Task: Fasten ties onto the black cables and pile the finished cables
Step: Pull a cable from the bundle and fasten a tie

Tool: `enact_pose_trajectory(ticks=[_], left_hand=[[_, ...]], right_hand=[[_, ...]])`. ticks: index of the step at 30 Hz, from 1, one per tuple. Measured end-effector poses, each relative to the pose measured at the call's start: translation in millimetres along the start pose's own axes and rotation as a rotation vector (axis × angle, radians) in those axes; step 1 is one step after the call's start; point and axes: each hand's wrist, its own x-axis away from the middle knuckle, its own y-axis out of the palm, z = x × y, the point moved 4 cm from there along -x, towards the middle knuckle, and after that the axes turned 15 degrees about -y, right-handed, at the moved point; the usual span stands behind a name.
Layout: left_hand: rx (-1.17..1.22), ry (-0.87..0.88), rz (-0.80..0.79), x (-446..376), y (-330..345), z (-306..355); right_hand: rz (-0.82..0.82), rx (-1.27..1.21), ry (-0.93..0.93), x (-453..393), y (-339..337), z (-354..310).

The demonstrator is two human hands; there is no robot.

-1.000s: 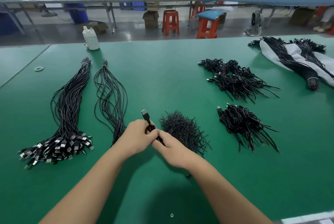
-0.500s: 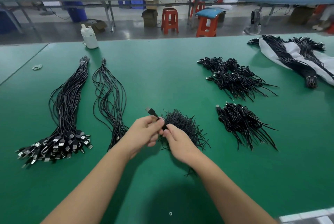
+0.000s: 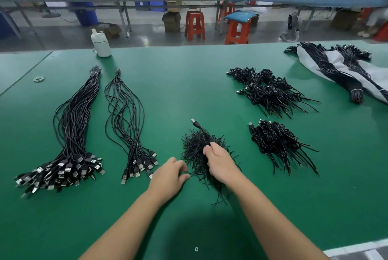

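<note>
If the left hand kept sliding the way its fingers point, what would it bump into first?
Most likely the pile of ties. The left hand lies low over the table with its fingers pointing up and to the right, and the nearest loose ties sit just past its fingertips. Depth is hard to judge, so it might already brush them.

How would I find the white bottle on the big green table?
Look to the far edge of the green table, on the left side. The white bottle stands there alone, just beyond the tips of the long cable bundles; it's the only white, upright thing there.
</note>
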Motion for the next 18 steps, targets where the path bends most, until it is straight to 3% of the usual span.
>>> enact_pose_trajectory(ticks=[9, 13, 18], left_hand=[[0.063, 0.052, -0.013, 1.2, -7.0, -0.3], [0.141, 0.061, -0.034, 1.4, -26.7, -9.9], [0.322, 0.054, -0.003, 7.7, -56.9, -6.4]], right_hand=[[0.008, 0.053, -0.019, 2.2, -3.1, 0.5], [0.001, -0.072, -0.002, 5.0, -4.2, -0.6], [-0.079, -0.117, -0.124, 8.2, 9.2, -13.4]])
